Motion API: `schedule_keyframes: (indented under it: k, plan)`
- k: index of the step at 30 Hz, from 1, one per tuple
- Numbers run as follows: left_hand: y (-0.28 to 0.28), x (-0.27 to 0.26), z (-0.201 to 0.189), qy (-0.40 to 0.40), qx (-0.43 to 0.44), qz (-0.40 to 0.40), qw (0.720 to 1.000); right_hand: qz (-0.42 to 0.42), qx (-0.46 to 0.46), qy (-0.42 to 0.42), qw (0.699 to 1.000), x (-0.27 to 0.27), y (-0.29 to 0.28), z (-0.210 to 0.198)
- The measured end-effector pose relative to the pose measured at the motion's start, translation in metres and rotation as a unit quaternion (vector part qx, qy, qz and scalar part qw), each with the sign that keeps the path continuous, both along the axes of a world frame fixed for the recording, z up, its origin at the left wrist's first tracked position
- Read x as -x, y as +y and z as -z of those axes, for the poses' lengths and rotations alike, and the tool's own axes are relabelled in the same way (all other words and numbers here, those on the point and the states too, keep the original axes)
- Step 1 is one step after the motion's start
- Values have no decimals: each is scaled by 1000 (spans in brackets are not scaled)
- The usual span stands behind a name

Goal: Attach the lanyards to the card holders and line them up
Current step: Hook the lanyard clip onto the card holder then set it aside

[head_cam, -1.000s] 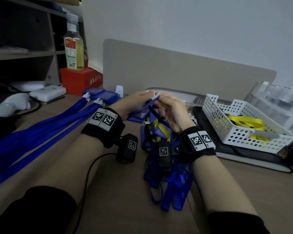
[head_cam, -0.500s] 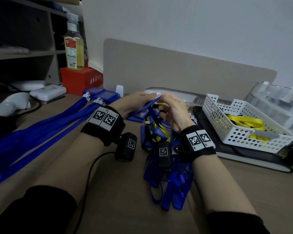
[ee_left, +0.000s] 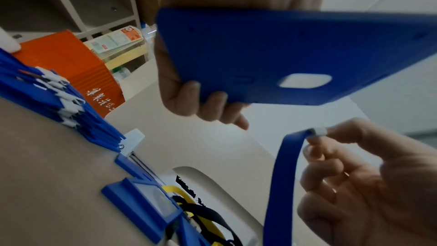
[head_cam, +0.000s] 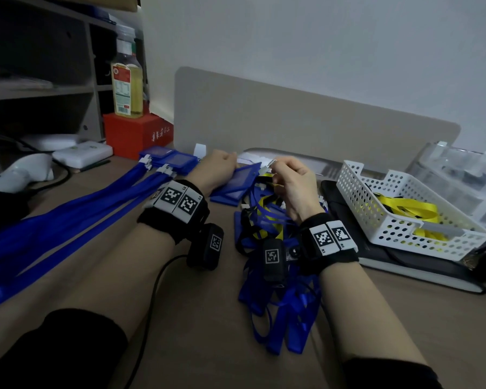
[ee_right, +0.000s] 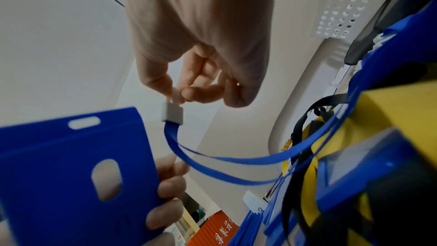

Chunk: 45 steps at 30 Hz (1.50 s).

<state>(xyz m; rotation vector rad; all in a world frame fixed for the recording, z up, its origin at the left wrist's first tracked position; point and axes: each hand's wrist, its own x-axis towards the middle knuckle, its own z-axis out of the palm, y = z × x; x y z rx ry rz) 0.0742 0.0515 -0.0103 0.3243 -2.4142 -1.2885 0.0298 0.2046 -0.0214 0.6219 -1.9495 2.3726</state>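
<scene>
White wall, beige divider, grey shelving

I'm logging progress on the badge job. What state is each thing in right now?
Left hand: grips the card holder.
Card holder: held up, slot empty, no lanyard on it.
Right hand: pinches the clip.
Clip: near the holder, not attached.
Lanyard: hangs slack from the clip.
Finished lanyards: clipped to holders, laid out side by side.
Basket: holds yellow lanyards.
Bottle: upright, capped.

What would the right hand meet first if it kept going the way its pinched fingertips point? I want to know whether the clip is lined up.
Probably the blue card holder in the left hand; the white clip sits beside its slot, though depth is unclear.
</scene>
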Motion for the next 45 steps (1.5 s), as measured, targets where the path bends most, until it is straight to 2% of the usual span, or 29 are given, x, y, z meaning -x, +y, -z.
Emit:
schedule_keyframes:
  k: [6, 11, 21, 26, 35, 45]
  plan:
    - [-19, 4, 1, 18, 27, -83, 996, -27, -22, 69, 997, -5, -6, 0]
    - [-24, 8, 5, 21, 90, -106, 990, -69, -31, 104, 992, -6, -8, 0]
    - [-29, 12, 4, -2, 148, -134, 980, -78, -65, 125, 987, -12, -7, -3]
    - [-33, 14, 6, -17, 138, -136, 981, -73, -80, 140, 984, -16, -7, -6]
    - [-29, 12, 7, -12, 60, -136, 989, -56, -85, 155, 983, -14, -10, -5]
    - [-33, 11, 8, -38, 98, -123, 987, -43, -87, 161, 982, -15, -12, -5]
